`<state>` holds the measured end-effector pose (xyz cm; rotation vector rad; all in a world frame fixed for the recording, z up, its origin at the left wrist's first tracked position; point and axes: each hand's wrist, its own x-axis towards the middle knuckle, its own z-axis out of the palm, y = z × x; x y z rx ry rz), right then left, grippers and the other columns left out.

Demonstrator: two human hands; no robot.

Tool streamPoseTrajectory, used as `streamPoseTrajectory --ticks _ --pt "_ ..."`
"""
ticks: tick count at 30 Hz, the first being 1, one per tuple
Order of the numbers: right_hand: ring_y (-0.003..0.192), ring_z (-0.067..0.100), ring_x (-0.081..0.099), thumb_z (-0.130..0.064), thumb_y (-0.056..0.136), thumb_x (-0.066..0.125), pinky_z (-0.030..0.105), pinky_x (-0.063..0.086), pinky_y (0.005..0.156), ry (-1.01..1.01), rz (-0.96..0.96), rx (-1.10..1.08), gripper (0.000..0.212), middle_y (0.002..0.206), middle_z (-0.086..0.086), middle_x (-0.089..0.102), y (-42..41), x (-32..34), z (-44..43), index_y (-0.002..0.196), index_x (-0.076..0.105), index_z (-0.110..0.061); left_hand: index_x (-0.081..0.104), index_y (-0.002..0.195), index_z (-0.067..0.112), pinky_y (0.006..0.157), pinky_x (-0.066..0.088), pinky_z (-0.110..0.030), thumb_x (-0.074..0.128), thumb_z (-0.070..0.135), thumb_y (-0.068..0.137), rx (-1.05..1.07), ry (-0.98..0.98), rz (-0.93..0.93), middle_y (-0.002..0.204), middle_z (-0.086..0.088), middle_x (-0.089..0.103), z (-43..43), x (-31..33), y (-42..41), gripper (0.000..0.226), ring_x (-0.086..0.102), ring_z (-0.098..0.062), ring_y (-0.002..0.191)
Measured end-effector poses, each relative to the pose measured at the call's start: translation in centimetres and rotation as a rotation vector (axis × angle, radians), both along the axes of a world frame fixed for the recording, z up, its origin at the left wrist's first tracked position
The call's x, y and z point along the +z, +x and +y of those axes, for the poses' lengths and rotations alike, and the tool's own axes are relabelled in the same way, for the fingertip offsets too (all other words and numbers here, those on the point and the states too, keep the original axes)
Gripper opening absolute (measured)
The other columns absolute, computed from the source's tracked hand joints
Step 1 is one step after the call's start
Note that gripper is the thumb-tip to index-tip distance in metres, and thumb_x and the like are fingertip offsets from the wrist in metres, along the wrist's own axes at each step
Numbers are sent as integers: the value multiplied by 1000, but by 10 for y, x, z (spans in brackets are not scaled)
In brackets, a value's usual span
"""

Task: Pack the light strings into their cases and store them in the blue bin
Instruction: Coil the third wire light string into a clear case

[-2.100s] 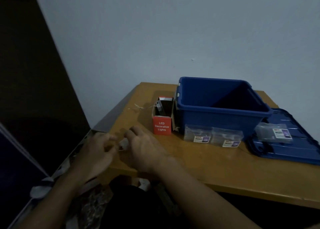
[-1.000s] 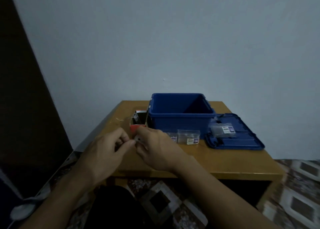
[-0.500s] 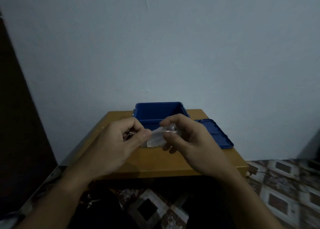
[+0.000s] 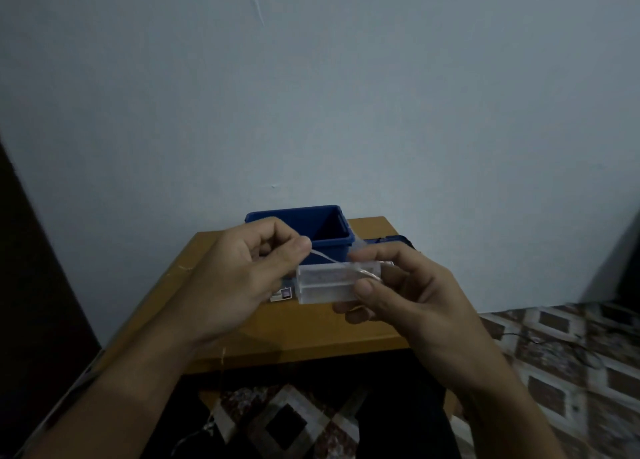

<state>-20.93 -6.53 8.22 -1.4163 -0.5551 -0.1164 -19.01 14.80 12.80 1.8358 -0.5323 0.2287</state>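
I hold a small clear plastic case in the air above the wooden table. My right hand grips the case's right end between thumb and fingers. My left hand pinches a thin pale light string that runs from its fingertips to the top of the case. A length of the string hangs down below my left wrist toward the floor. The open blue bin stands behind my hands at the back of the table. Another labelled case lies on the table, mostly hidden by my left hand.
The blue bin lid lies to the right of the bin, largely behind my right hand. A pale wall rises behind the table. Patterned floor tiles spread to the right and below the table edge.
My head has pulled back and up, so the table looks smaller. Both hands lifted the clear case off the table's front left corner and brought it up in front of the bin, with the string drawn out leftward.
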Motion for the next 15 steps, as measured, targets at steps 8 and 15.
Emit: streamPoseTrajectory --ticks 8,15 --pt "81 28 73 -19 88 65 33 60 70 -1 29 -67 30 95 14 75 2 -1 -7 117 65 -13 65 91 9 42 48 -29 59 34 95 117 74 70 71 -7 71 -17 -5 8 26 66 -25 54" --pt "75 28 70 -11 88 68 32 59 69 46 108 -68 25 97 26 67 3 -3 -10 113 70 -10 66 92 9 47 52 -30 60 32 95 143 76 83 71 -8 72 -21 -2 5 23 67 -24 52"
